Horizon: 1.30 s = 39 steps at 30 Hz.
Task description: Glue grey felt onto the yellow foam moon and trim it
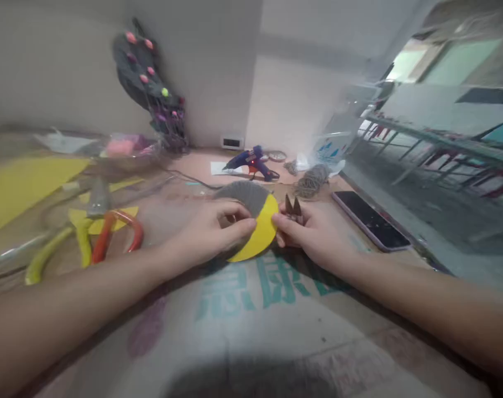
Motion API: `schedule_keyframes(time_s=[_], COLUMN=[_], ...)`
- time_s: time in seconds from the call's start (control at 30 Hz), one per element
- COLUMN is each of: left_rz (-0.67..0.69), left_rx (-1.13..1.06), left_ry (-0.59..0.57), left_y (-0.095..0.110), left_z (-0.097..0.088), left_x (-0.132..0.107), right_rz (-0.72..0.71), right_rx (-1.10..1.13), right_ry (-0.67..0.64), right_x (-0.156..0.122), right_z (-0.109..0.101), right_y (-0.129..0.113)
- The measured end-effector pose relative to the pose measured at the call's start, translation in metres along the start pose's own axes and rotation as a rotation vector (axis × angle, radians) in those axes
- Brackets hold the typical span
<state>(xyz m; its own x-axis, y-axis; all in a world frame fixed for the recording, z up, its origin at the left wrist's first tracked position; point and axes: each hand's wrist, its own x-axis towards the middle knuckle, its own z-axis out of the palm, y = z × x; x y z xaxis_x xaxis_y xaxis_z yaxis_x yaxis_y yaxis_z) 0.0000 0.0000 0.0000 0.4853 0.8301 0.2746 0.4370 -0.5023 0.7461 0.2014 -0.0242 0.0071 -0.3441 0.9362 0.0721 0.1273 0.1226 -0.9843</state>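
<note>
A yellow disc (263,232), partly wrapped in grey yarn on its upper left, is held just above the printed sack cloth on the table. My left hand (212,229) is closed on the disc's left side, thumb and fingers pinching it. My right hand (307,232) pinches the disc's right edge and also holds small thread snips (293,207), whose two dark points stick up above the fingers.
A blue glue gun (251,162) lies behind the disc, with a bundle of grey twine (312,181) to its right. A phone (370,219) lies at the right. Scissors with orange and green handles (98,232) and yellow sheets (23,185) lie at the left.
</note>
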Motion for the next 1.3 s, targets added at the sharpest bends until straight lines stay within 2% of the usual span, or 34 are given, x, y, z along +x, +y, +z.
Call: schedule_keyframes(time_s=[0.33,0.47,0.67,0.87,1.07,1.3], left_rz=[0.089,0.148,0.236,0.296,0.352,0.354], left_rx=[0.022,0.027,0.026,0.184,0.228,0.238], left_ry=[0.004,0.025,0.196,0.199,0.176,0.162], left_y=[0.005,0.004,0.001,0.002,0.000,0.000], left_z=[-0.001,-0.001,0.002,0.002,0.002,0.002], left_x=[-0.001,-0.004,-0.008,-0.011,-0.012,-0.012], right_rz=[0.003,0.002,0.010,0.015,0.107,0.117], right_rx=[-0.036,0.014,0.072,0.113,0.173,0.154], right_ry=[-0.060,-0.022,0.015,-0.041,-0.030,-0.034], right_x=[-0.002,-0.002,-0.002,-0.002,-0.001,-0.001], right_z=[-0.001,-0.001,-0.001,-0.001,0.001,0.000], right_y=[0.006,0.006,0.004,0.011,0.009,0.009])
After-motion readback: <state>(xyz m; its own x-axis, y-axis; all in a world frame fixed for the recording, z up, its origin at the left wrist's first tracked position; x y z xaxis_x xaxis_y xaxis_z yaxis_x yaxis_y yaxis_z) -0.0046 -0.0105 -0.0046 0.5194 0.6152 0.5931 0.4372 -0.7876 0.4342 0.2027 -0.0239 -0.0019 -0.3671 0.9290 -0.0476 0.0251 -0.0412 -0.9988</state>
